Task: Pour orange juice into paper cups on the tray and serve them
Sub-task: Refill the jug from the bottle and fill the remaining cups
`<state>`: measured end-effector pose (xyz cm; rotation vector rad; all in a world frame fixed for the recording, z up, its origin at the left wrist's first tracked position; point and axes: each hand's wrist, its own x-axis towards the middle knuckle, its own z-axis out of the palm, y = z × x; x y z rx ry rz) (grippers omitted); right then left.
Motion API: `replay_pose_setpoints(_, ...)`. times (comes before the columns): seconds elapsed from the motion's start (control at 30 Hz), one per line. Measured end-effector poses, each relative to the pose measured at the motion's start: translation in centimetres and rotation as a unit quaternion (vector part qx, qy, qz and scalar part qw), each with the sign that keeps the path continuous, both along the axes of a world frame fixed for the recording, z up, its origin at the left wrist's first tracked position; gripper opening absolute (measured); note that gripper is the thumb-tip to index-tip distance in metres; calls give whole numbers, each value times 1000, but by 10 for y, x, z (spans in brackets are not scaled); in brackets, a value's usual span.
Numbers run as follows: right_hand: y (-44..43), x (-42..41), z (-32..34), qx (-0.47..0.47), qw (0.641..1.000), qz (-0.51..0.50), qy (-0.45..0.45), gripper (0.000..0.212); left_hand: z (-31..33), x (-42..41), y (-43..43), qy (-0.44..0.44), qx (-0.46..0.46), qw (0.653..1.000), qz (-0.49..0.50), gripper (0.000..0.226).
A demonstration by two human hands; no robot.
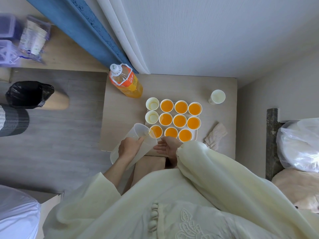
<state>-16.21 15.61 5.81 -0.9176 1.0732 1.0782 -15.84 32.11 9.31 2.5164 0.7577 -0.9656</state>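
Bright orange juice (179,120) fills white paper cups (152,104) on my white tray (194,134), on a pale beige, faintly grained bench (172,87). The bottle (126,82) wears an orange-and-white label under a white cap; my jug (131,142) is frosted, translucent white. My sleeves (215,166) are pale cream-yellow, the cloth embroidered with a tone-on-tone leaf motif. A blue curtain (89,30) meets a sheer white one (120,31); the floor (69,144) is grey wood-grain, the bin bag (29,94) black.

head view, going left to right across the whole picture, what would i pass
bin bag → juice bottle → tray → lone cup → plastic bag. Left out because they overlap others: the pitcher and the cloth.
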Motion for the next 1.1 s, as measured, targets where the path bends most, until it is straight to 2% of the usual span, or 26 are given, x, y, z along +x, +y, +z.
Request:
replay_pose_setpoints(0.2, 2, 6, -1, -8, 1000, -4, -13, 27, 3, 15, 3, -7, -18, 1000, 13, 46)
replay_pose_setpoints(0.4, 3, 12, -4, -12, 999, -27, -26, 23, 5, 37, -3, -17, -29, 999, 7, 47)
replay_pose_setpoints(1.1, -1, 29, -5, 20, 996, -82, -41, 26, 6, 84, -27, -32, 16, 997, -68, 51)
